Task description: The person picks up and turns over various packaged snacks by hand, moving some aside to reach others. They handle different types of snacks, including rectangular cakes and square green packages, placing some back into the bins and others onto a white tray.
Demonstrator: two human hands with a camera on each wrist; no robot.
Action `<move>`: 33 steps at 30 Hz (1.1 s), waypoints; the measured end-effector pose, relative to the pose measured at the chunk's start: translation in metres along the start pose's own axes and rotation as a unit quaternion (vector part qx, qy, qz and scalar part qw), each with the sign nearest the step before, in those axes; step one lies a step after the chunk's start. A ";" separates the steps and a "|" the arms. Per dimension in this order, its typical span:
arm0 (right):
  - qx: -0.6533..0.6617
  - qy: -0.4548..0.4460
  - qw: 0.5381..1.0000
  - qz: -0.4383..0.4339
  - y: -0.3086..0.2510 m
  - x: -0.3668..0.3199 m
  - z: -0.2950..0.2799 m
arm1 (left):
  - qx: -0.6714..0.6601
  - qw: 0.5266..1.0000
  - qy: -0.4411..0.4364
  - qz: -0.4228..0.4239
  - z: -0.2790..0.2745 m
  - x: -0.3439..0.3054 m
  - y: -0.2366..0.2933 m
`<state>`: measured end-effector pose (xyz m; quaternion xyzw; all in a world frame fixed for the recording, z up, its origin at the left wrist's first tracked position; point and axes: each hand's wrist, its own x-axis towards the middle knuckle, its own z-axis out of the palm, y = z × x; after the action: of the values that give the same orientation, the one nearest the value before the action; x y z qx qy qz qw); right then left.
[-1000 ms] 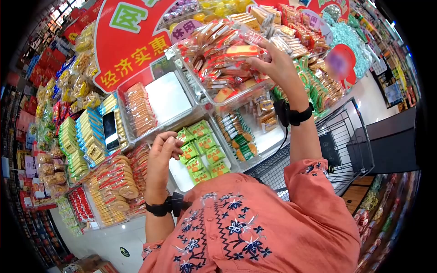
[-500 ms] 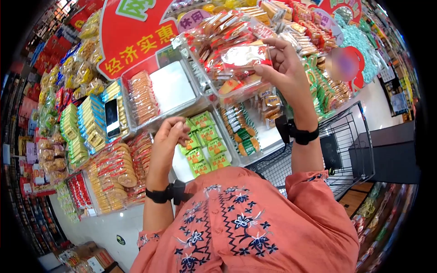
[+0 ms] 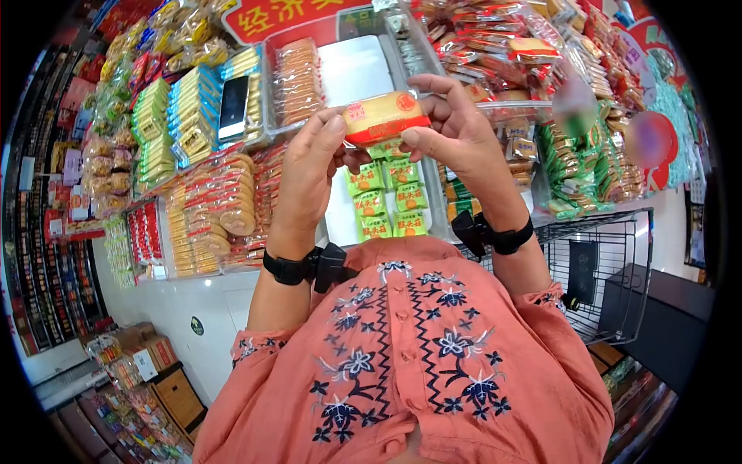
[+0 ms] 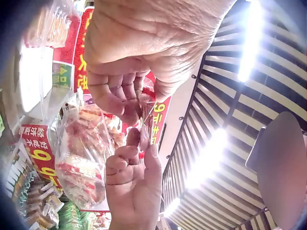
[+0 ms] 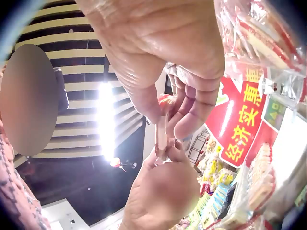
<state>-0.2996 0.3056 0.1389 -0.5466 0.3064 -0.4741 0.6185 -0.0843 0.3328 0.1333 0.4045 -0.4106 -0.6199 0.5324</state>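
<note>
A packaged pastry (image 3: 385,117) in a clear and red wrapper is held up in front of the chest, its printed face turned to the head camera. My left hand (image 3: 308,162) pinches its left end between thumb and fingers. At the right end, my right hand (image 3: 464,139) grips it with the thumb on the near face. Both wrist views show the package (image 5: 162,136) edge-on, thin between the two hands. Beyond the right hand, a clear bin (image 3: 514,107) holds a heap of similar red-wrapped packs (image 3: 495,46).
Small green packets (image 3: 363,207) lie in a tray below the hands. A phone (image 3: 233,107) rests on wrapped snacks to the left. A wire shopping cart (image 3: 610,263) stands at the right. Round wrapped biscuits (image 3: 232,185) fill a bin at the left.
My right hand has brought the packaged pastry from the clear bin to the middle, in front of the chest. My left hand has risen and taken hold of its other end.
</note>
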 end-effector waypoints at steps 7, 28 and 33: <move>-0.009 -0.015 1.000 0.025 0.010 0.005 0.005 | 0.000 0.999 0.036 -0.011 -0.011 -0.001 -0.005; 0.004 -0.013 0.998 0.069 0.043 0.008 -0.002 | 0.048 0.995 0.041 -0.075 -0.031 0.010 -0.020; 0.006 -0.026 0.995 0.093 0.057 0.012 -0.005 | 0.074 0.992 0.040 -0.092 -0.038 0.012 -0.024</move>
<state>-0.2858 0.2899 0.0838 -0.5243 0.3372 -0.4023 0.6705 -0.0576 0.3201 0.0971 0.5034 -0.3949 -0.6176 0.4574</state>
